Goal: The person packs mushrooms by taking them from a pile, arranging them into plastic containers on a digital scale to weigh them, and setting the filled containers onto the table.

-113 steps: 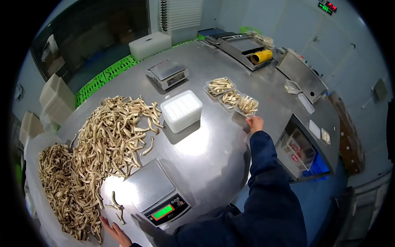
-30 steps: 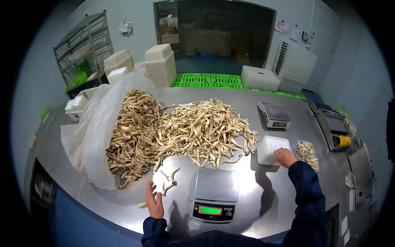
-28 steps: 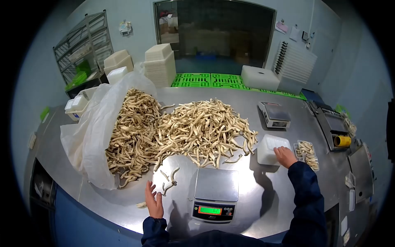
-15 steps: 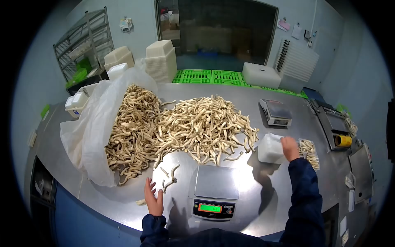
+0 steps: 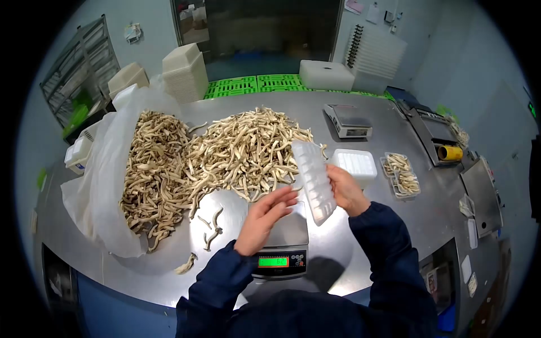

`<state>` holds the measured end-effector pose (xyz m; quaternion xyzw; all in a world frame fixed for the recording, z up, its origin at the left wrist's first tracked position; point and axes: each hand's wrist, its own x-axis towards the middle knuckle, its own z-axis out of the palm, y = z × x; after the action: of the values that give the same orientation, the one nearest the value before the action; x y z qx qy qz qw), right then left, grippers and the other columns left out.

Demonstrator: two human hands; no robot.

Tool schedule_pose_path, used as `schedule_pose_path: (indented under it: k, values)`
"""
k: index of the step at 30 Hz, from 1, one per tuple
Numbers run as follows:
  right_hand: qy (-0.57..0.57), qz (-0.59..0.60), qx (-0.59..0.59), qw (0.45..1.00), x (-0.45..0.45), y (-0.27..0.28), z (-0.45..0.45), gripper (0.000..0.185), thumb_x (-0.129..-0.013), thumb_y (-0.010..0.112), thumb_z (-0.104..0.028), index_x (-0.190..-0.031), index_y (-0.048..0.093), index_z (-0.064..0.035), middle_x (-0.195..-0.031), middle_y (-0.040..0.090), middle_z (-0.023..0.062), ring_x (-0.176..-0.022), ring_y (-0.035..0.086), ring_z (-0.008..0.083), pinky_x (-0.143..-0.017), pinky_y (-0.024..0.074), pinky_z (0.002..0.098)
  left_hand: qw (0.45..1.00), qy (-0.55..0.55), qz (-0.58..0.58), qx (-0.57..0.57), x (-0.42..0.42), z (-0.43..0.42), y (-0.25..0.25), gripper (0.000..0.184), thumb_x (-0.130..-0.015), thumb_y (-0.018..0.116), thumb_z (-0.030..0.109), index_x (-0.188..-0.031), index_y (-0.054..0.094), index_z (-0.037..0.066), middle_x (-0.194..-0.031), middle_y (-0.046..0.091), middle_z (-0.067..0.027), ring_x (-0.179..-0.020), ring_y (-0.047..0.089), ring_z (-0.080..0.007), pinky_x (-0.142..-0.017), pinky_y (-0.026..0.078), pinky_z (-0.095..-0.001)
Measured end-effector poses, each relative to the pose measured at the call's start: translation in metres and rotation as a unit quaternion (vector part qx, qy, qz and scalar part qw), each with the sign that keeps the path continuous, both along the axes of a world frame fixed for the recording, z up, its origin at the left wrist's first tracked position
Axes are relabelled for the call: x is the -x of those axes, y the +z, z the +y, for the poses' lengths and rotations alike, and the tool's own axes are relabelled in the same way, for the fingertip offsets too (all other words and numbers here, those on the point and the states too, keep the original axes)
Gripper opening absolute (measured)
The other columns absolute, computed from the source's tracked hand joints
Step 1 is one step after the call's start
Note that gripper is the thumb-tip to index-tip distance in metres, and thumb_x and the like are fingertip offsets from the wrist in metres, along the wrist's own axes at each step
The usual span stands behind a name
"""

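My right hand grips a clear plastic tray by its right edge, tilted on its side above the scale. Just left of the tray, my left hand has its fingers apart and nothing in it; it hangs over the scale, whose green display is lit. Behind my right hand stands a stack of trays. A large pile of pale mushrooms lies behind the scale, joining darker ones in the mouth of a white plastic bag. A few loose mushrooms lie left of the scale.
Filled trays sit right of the stack. A second scale stands behind it. Farther right is a metal machine with a yellow roll. Tall stacks of cream containers and green crates line the back.
My right hand has moved left from the stack with a clear tray in it. My left hand has moved right and up, over the scale. The view has shifted to the right.
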<state>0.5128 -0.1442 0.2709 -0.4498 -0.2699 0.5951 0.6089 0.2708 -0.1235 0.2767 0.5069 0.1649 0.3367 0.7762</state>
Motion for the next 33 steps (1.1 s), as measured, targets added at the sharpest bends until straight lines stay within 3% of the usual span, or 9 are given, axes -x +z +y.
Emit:
schedule_pose_path:
  k: [3, 6, 12, 18, 21, 24, 30, 31, 33]
  values:
    - [0.009, 0.037, -0.007, 0.999, 0.021, -0.001, -0.011, 0.023, -0.098, 0.044, -0.014, -0.115, 0.054, -0.0026, -0.095, 0.065, 0.0044, -0.08, 0.065, 0.0097, -0.071, 0.0554, 0.0238, 1.0, -0.007, -0.002, -0.004, -0.013, 0.001, -0.002, 0.038, -0.095, 0.051, 0.011, -0.131, 0.048, -0.003, -0.119, 0.06, -0.0109, -0.107, 0.058, -0.0161, -0.091, 0.047, -0.0302]
    - [0.007, -0.015, -0.006, 1.0, 0.012, -0.026, -0.011, 0.023, -0.097, 0.045, -0.015, -0.115, 0.054, -0.0022, -0.095, 0.065, 0.0048, -0.081, 0.065, 0.0101, -0.071, 0.0551, 0.0235, 1.0, -0.008, 0.026, -0.006, -0.014, 0.002, -0.008, 0.036, -0.094, 0.053, 0.008, -0.128, 0.051, -0.004, -0.115, 0.062, -0.01, -0.101, 0.06, -0.0147, -0.086, 0.05, -0.0287]
    - [-0.002, 0.014, -0.014, 1.0, 0.019, -0.036, -0.011, 0.023, -0.097, 0.046, -0.015, -0.114, 0.055, -0.0027, -0.098, 0.065, 0.0045, -0.082, 0.065, 0.01, -0.072, 0.0544, 0.0228, 0.999, -0.016, 0.029, 0.018, -0.011, 0.002, -0.005, 0.034, -0.092, 0.055, 0.006, -0.124, 0.054, -0.005, -0.112, 0.064, -0.0106, -0.098, 0.061, -0.014, -0.084, 0.051, -0.0274]
    - [-0.004, -0.001, -0.016, 1.0, 0.016, -0.038, -0.01, 0.02, -0.098, 0.045, -0.016, -0.11, 0.055, -0.0038, -0.093, 0.065, 0.0026, -0.077, 0.063, 0.008, -0.069, 0.0528, 0.0218, 0.999, -0.014, 0.031, 0.02, -0.01, 0.003, -0.008, 0.031, -0.091, 0.057, 0.006, -0.121, 0.055, -0.004, -0.11, 0.065, -0.0102, -0.096, 0.063, -0.014, -0.084, 0.05, -0.0269]
    - [-0.061, -0.012, -0.013, 0.998, 0.026, -0.031, -0.008, 0.016, -0.095, 0.05, -0.017, -0.101, 0.06, -0.005, -0.081, 0.062, -0.0016, -0.067, 0.058, 0.0046, -0.058, 0.0479, 0.0197, 0.999, -0.01, 0.032, 0.02, -0.009, 0.003, -0.006, 0.029, -0.091, 0.056, 0.004, -0.118, 0.057, -0.004, -0.109, 0.065, -0.0105, -0.096, 0.062, -0.014, -0.084, 0.05, -0.027]
    - [-0.097, -0.012, -0.007, 0.995, 0.03, -0.023, -0.008, 0.016, -0.095, 0.049, -0.016, -0.101, 0.06, -0.0058, -0.081, 0.062, -0.0017, -0.067, 0.057, 0.0041, -0.058, 0.0472, 0.0189, 1.0, -0.002, 0.024, 0.01, -0.009, 0.004, -0.008, 0.027, -0.09, 0.056, 0.003, -0.116, 0.058, -0.004, -0.106, 0.065, -0.0094, -0.094, 0.062, -0.0133, -0.083, 0.05, -0.0271]
    - [-0.055, -0.066, 0.002, 0.996, 0.025, -0.028, -0.008, 0.015, -0.095, 0.048, -0.014, -0.098, 0.06, -0.0061, -0.079, 0.059, -0.0033, -0.062, 0.05, 0.0033, -0.054, 0.0415, 0.018, 0.999, 0.016, 0.025, -0.028, -0.012, 0.009, -0.02, 0.024, -0.087, 0.05, 0.0, -0.109, 0.059, -0.004, -0.095, 0.064, -0.0049, -0.084, 0.061, -0.0108, -0.077, 0.051, -0.0251]
    - [-0.06, -0.072, 0.002, 0.996, 0.025, -0.028, -0.01, 0.015, -0.095, 0.048, -0.015, -0.097, 0.059, -0.0059, -0.078, 0.058, -0.0038, -0.061, 0.049, 0.003, -0.053, 0.0406, 0.0181, 0.996, 0.058, 0.051, -0.052, -0.016, 0.004, -0.016, 0.024, -0.088, 0.046, 0.002, -0.108, 0.059, -0.003, -0.093, 0.063, -0.0034, -0.082, 0.059, -0.0098, -0.074, 0.05, -0.0247]
    - [-0.06, -0.079, -0.016, 0.995, 0.034, -0.032, -0.01, 0.015, -0.094, 0.048, -0.015, -0.095, 0.059, -0.0056, -0.076, 0.056, -0.0047, -0.059, 0.047, 0.0025, -0.052, 0.0389, 0.0183, 0.996, 0.065, 0.058, -0.019, -0.02, 0.002, -0.025, 0.026, -0.09, 0.045, 0.004, -0.113, 0.057, 0.0, -0.099, 0.063, -0.0042, -0.086, 0.06, -0.0107, -0.075, 0.05, -0.0259]
